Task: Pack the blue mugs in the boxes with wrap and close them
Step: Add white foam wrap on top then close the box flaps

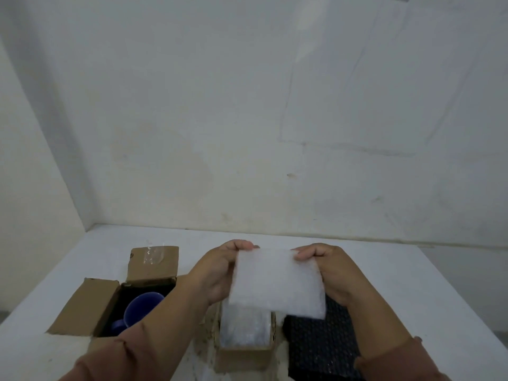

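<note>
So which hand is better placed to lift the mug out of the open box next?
Probably the left hand: it is beside the open box holding the blue mug. The right hand is across the wrap, which both pinch.

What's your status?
Left hand and right hand pinch bubble wrap sheet above middle box. Blue mug unwrapped in open left box. Nothing blocking.

A sheet of bubble wrap (277,281) is hanging between the left hand (220,270) and the right hand (330,270), each pinching an upper corner. Beneath the hands, a small cardboard box (244,353) is sitting on the table (412,270), with a wrapped bundle (244,325) resting in it. Left of the left hand, an open cardboard box (85,306) is standing with a mug (143,309) sitting inside. Below the right hand, a bubble-textured mat (321,342) is lying just beside the small cardboard box.
</note>
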`<state>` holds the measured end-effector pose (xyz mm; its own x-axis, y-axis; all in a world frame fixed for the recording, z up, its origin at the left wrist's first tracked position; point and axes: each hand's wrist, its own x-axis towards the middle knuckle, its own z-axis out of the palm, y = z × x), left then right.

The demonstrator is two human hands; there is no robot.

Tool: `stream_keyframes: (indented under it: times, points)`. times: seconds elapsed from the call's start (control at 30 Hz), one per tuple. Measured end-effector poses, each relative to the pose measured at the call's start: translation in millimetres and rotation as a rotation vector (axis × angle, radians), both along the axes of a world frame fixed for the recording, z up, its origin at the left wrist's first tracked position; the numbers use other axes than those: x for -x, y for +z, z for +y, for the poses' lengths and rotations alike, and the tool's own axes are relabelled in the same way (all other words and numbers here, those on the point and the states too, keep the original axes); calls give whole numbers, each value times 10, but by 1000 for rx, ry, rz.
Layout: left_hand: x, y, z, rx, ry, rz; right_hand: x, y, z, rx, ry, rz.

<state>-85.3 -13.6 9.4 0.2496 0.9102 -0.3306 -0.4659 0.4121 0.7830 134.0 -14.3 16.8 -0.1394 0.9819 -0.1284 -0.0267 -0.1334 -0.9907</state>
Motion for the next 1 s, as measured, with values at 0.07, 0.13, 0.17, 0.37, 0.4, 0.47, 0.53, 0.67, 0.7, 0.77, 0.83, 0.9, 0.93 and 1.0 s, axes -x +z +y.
stream_keyframes:
  times: [0.07, 0.13, 0.17, 0.37, 0.4, 0.47, 0.53, 0.67, 0.7, 0.77, 0.83, 0.9, 0.93, 1.0]
  points:
    - [30, -20, 7, 70, 29, -70, 11, -12, 5, -16, -10, -8]
    - [54, -18, -24, 133, -71, -14, 46, -31, 7, -48, -27, -44]
    - [49, -34, -43, 148, -149, 61, 72, -37, 4, -77, -35, -75]
    - [88, -151, -51, 93, -117, 284, 131, -81, 22, 44, -19, 4]
    - [113, -175, -33, 90, -100, 313, 121, -94, 26, 99, 9, 67]
    - [167, -250, -12, 90, -80, 361, 119, -169, 9, 165, 90, 95]
    - [198, -330, -21, 87, -56, 456, 162, -319, -5, 179, 156, -27]
    - [215, -516, -91, -77, -40, 904, 387, -638, -54, 166, 94, -361]
    - [195, -553, -115, -126, -37, 946, 435, -699, -60, 172, 73, -394]
    - [142, -634, -168, -247, -35, 1075, 503, -810, -58, 170, 41, -465]
    - [112, -739, -222, -417, -58, 1328, 548, -879, -41, 142, 27, -564]
    - [112, -851, -255, -575, -138, 1512, 579, -906, -8, 117, 39, -652]
    - [118, -891, -267, -622, -180, 1562, 589, -916, 12, 111, 49, -686]
    - [126, -948, -270, -652, -232, 1618, 601, -922, 46, 99, 73, -750]
